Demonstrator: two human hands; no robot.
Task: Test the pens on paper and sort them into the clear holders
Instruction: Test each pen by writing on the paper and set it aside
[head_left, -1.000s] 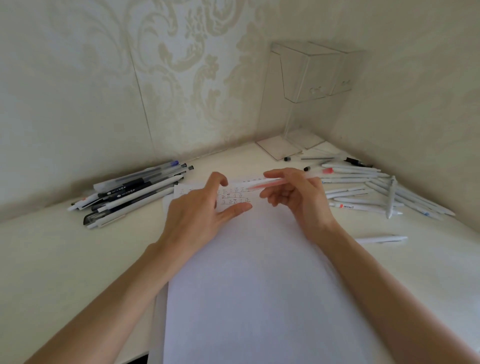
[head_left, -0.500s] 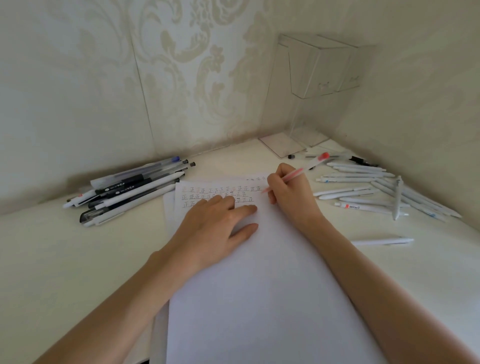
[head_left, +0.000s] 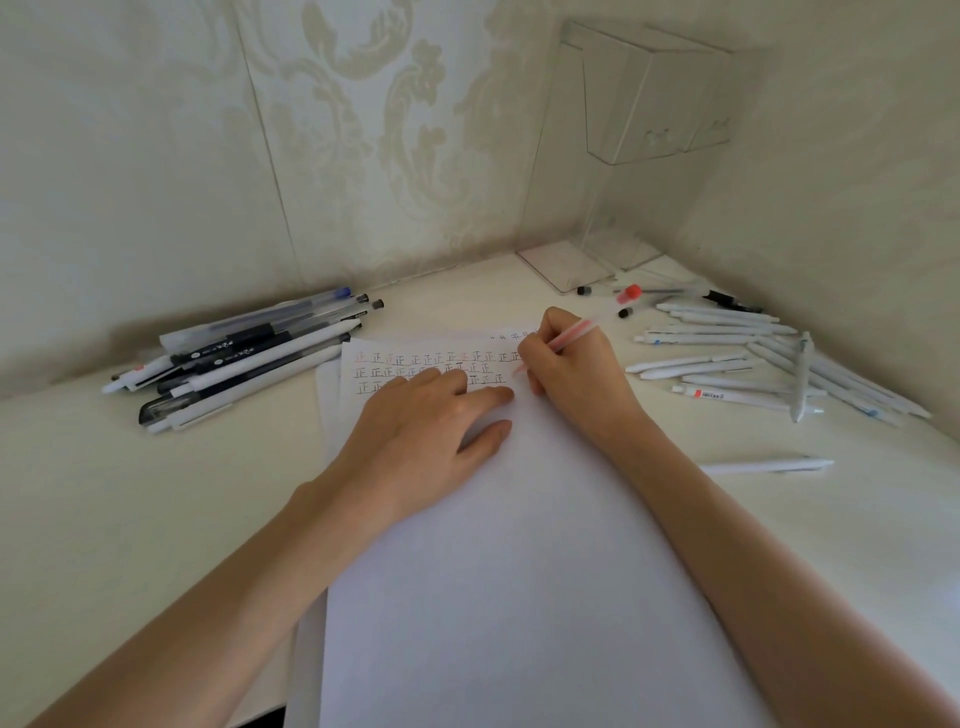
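A white sheet of paper (head_left: 519, 571) lies in front of me, with three rows of small written marks near its far edge. My right hand (head_left: 566, 364) grips a clear pen with a red cap (head_left: 597, 319), its tip down on the paper at the right end of the marks. My left hand (head_left: 426, 431) lies flat on the sheet, fingers straight, covering part of the lowest row. Two clear holders (head_left: 649, 98) hang on a clear stand in the far right corner; I see nothing inside them.
A pile of black, white and clear pens (head_left: 244, 358) lies to the left of the paper. Several white pens (head_left: 737, 358) are spread to the right, and one white pen (head_left: 769, 465) lies alone nearer me. Patterned walls close the desk at the back and right.
Both hands held the red pen level above the paper a second ago. Now the right hand alone holds it, tip on the sheet, and the left hand has dropped flat onto the paper.
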